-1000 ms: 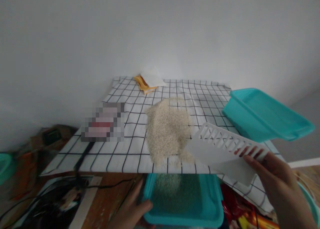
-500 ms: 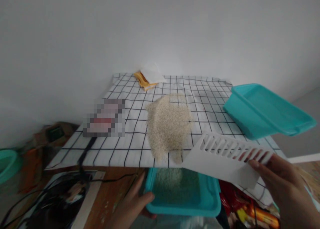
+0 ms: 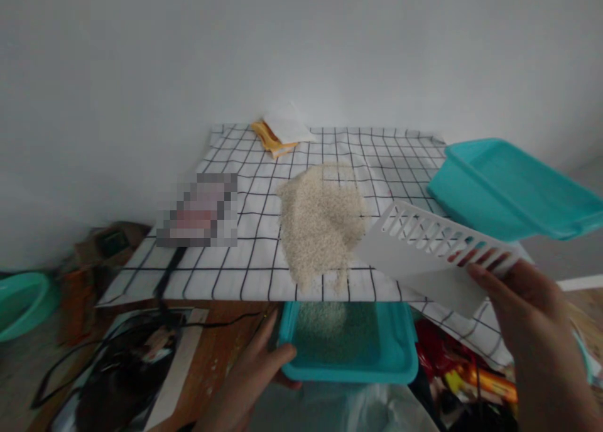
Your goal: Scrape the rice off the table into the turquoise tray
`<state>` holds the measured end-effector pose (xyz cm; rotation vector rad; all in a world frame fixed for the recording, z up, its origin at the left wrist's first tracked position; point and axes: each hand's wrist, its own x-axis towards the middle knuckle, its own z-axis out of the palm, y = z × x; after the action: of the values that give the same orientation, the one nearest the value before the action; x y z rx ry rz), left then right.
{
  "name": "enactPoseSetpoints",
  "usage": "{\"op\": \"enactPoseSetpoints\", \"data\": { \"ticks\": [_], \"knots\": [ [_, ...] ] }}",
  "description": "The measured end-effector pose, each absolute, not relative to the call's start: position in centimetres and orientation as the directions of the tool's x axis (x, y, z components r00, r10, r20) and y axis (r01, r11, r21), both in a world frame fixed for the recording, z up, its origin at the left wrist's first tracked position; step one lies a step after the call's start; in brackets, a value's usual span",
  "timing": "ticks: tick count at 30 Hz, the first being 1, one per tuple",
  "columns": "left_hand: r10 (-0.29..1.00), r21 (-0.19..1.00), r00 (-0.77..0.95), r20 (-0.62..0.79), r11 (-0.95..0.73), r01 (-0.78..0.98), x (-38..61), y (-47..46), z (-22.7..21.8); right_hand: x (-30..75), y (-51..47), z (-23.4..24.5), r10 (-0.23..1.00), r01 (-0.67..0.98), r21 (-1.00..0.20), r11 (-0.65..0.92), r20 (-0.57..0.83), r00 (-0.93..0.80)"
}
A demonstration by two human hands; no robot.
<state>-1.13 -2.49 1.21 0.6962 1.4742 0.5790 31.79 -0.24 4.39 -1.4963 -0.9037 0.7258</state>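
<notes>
My right hand [image 3: 527,306] is closed on the slotted end of a white slotted plastic panel [image 3: 424,262]. The panel slants over the right part of the table, its left edge beside a flat pile of pale beige granules [image 3: 325,225]; whether it touches them I cannot tell. Just below the table's front edge is a turquoise tray [image 3: 351,374] with similar granules inside. My left hand [image 3: 264,363] grips this tray's left rim, thumb on top and fingers partly hidden underneath.
A black-and-white checked cloth [image 3: 254,231] covers the table. At its right edge rests a second turquoise tub [image 3: 499,187], tilted. A yellow-and-white packet [image 3: 282,134] lies at the back, a blurred-out flat object [image 3: 200,209] at left. Cables and a green basin [image 3: 23,306] are lower left.
My right hand has moved the white panel away from the table's front edge, toward the pile's right side. My left hand keeps its grip on the tray. The whole view has shifted slightly.
</notes>
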Motion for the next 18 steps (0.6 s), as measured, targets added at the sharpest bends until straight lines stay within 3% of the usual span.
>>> {"op": "enactPoseSetpoints", "data": {
  "ticks": [13,18],
  "knots": [
    [0.746,0.748,0.062,-0.663,0.662,0.037,-1.8,-2.5,0.6,30.8,-2.6,5.5,0.923,0.11,-0.98,-0.167,-0.116,0.368],
    [0.743,0.743,0.037,-0.669,0.667,0.051,-2.0,-2.4,-0.1,30.0,-2.4,6.4,0.865,0.031,-0.998,-0.045,-0.024,0.502]
  ]
}}
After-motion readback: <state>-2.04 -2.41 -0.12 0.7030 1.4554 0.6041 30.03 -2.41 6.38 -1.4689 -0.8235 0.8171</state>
